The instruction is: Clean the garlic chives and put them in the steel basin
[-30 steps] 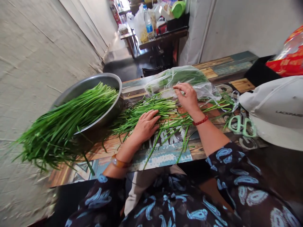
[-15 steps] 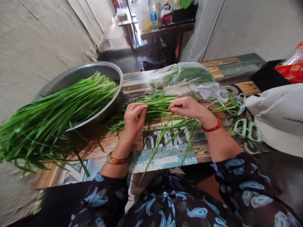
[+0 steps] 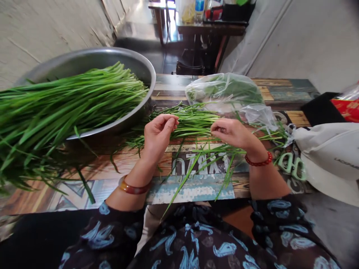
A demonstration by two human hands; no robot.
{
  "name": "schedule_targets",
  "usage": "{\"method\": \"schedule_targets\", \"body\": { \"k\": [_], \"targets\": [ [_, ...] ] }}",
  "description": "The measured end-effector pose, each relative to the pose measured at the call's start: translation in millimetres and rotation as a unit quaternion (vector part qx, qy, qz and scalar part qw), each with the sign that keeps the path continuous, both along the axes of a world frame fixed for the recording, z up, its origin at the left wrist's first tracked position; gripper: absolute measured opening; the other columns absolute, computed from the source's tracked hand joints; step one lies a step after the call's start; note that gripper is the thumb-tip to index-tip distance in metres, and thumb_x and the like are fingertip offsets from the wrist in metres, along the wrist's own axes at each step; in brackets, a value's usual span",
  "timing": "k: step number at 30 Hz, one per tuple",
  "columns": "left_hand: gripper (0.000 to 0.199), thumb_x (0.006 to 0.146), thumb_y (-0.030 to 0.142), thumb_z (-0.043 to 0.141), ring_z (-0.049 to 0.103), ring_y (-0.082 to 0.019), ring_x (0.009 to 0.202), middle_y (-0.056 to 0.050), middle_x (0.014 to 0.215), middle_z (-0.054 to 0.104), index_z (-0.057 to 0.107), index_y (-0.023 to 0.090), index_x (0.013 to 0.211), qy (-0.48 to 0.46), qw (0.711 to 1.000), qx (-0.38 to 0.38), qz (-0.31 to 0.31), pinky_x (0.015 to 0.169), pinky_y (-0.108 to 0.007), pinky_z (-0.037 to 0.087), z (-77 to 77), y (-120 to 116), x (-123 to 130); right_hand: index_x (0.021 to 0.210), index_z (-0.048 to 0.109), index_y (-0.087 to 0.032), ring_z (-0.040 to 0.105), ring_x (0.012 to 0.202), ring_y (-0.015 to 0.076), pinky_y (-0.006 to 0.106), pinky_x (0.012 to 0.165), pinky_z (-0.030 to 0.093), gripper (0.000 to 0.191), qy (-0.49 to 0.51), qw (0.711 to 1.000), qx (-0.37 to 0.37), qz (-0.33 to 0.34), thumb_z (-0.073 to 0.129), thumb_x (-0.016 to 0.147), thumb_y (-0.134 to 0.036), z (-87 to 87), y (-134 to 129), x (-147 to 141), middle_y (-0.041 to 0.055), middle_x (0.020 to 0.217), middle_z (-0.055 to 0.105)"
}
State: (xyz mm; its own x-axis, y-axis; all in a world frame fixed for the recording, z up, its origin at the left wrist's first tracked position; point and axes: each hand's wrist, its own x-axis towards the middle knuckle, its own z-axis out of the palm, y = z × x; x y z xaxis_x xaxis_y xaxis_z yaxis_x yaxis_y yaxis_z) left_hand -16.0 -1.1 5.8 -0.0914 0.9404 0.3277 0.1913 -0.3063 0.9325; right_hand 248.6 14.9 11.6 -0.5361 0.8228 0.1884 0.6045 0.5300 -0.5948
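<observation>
A loose pile of garlic chives (image 3: 193, 125) lies on the table between my two hands, pale stem ends to the right. At the pile's left side, my left hand (image 3: 159, 130) is closed in a pinch, thumb against fingertips; what is in the pinch is too small to make out. My right hand (image 3: 234, 133) has its fingers closed on the pale stem ends. Stray chive blades lie across the table in front of the pile. To the left, a large metal basin (image 3: 150, 89) holds a thick bunch of garlic chives (image 3: 92, 93), its leaves hanging over the rim.
Behind the pile lies a clear plastic bag (image 3: 224, 87) with greens inside. Green-handled scissors (image 3: 293, 164) rest at the right beside a white cap (image 3: 328, 153). A black box (image 3: 321, 108) and a red package (image 3: 347, 106) stand farther right. Walls flank both sides.
The head view has shifted, so the basin sits higher in it. My right hand has moved slightly right along the stem ends; my left hand remains pinched at the pile's left.
</observation>
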Motion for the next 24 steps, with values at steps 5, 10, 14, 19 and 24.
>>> {"method": "schedule_targets", "body": {
  "k": [5,10,14,19,24],
  "targets": [
    [0.018,0.096,0.03,0.056,0.064,-0.018,0.097,-0.005,0.1,0.072,0.072,0.021,0.095,0.184,0.971,0.148,0.042,0.089,-0.033,0.052,12.7,-9,-1,0.085,0.071,-0.018,0.054,0.061,0.0118,0.025,0.059,0.042,0.016,0.123,0.991,-0.003,-0.049,0.06,0.09,-0.028,-0.3,0,-15,0.0005,0.074,0.068],
    [0.022,0.096,0.035,0.057,0.064,-0.021,0.104,-0.007,0.109,0.071,0.071,0.021,0.106,0.295,0.942,0.134,-0.085,0.094,-0.037,0.05,9.1,-13,7,0.083,0.075,-0.022,0.063,0.073,0.0162,0.03,0.068,0.05,0.017,0.162,0.984,0.024,-0.063,0.063,0.089,-0.033,-0.5,-11,-38,0.0028,0.081,0.073],
    [0.025,0.097,0.033,0.052,0.06,-0.016,0.072,-0.003,0.076,0.065,0.069,0.018,0.087,0.282,0.936,0.064,-0.199,0.07,-0.028,0.045,0.3,-11,13,0.08,0.075,-0.024,0.065,0.074,0.0172,0.032,0.071,0.053,0.017,0.173,0.981,0.037,-0.083,0.064,0.089,-0.035,-3.9,-14,-45,0.0027,0.08,0.073],
    [0.026,0.094,0.028,0.053,0.047,-0.013,0.061,0.002,0.061,0.052,0.062,0.018,0.072,0.198,0.975,0.041,-0.092,0.061,-0.026,0.036,3.2,-1,3,0.082,0.073,-0.021,0.061,0.064,0.0138,0.029,0.062,0.052,0.024,0.216,0.958,0.043,-0.185,0.064,0.09,-0.042,-6.9,2,-23,0.0015,0.073,0.07],
    [0.025,0.093,0.031,0.056,0.039,-0.012,0.058,0.004,0.056,0.04,0.063,0.019,0.072,0.091,0.995,0.046,-0.008,0.058,-0.025,0.032,3.0,10,-8,0.089,0.076,-0.02,0.067,0.074,0.0146,0.028,0.069,0.054,0.032,0.136,0.985,-0.047,-0.094,0.059,0.094,-0.046,22.0,-21,10,0.004,0.082,0.074]
  ]
}}
